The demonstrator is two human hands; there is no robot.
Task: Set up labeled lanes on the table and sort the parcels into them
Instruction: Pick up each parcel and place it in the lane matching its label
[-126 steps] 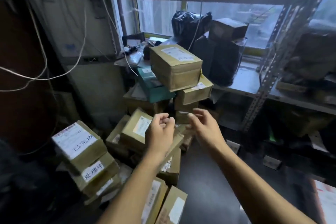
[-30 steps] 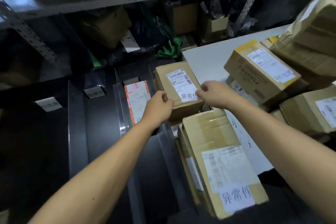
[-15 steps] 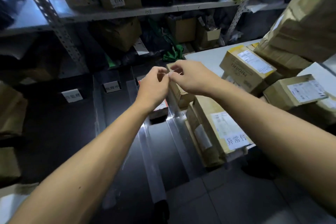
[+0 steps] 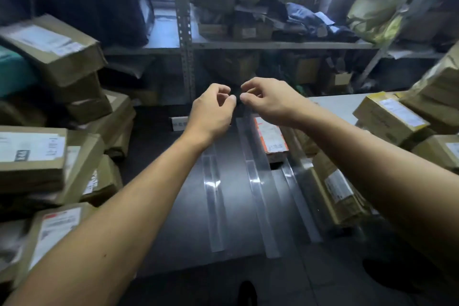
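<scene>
Both my hands are raised side by side over the far end of the dark table (image 4: pixel 233 221). My left hand (image 4: pixel 213 107) and my right hand (image 4: pixel 269 99) have loosely curled fingers and hold nothing. Clear strips (image 4: pixel 213 196) run lengthwise on the table and divide it into lanes. A flat parcel with an orange-edged label (image 4: pixel 270 136) lies in one lane, below my right hand. Brown boxes (image 4: pixel 335 189) fill the rightmost lane under my right forearm. A small white lane label (image 4: pixel 178 123) stands at the far end, left of my left wrist.
Stacked brown parcels (image 4: pixel 49 156) crowd the left side, with a teal one (image 4: pixel 15 72) among them. More boxes (image 4: pixel 390 117) sit on a white surface (image 4: pixel 340 104) at right. Metal shelving (image 4: pixel 273 45) loaded with boxes and bags stands behind the table.
My hands have let go of the box placed in the right lane, come together, then drawn slightly apart. The view has swung left, bringing the left parcel pile into sight.
</scene>
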